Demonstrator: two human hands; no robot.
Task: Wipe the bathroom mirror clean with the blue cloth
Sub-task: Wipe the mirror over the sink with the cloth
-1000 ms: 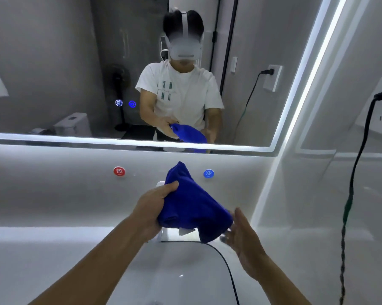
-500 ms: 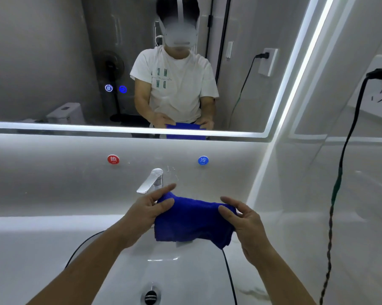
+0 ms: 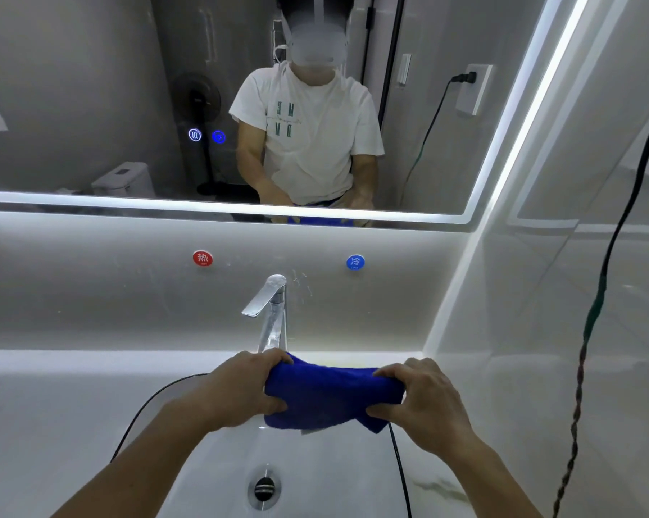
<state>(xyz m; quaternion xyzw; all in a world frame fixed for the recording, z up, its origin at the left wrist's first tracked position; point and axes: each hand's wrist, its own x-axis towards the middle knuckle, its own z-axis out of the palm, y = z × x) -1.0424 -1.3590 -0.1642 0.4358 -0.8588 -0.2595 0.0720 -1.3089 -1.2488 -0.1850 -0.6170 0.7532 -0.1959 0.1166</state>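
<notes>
Both hands grip the blue cloth (image 3: 330, 398) (over the sink (image 3: 211, 480)).

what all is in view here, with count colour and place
mirror: 1, white lit edge, on the wall above the tap
touch buttons: 2, glowing white and blue, on the mirror glass
hot marker: 1, red, on the wall up and left of the tap
cold marker: 1, blue, on the wall up and right of the tap
tap: 1, chrome, behind the sink
sink: 1, white, bottom centre
drain: 1, chrome and black, in the sink bottom
cable: 1, dark, hanging at the right wall
blue cloth: 1, blue, held over the sink
left hand: 1, grips the cloth's left end
right hand: 1, grips its right end
</notes>
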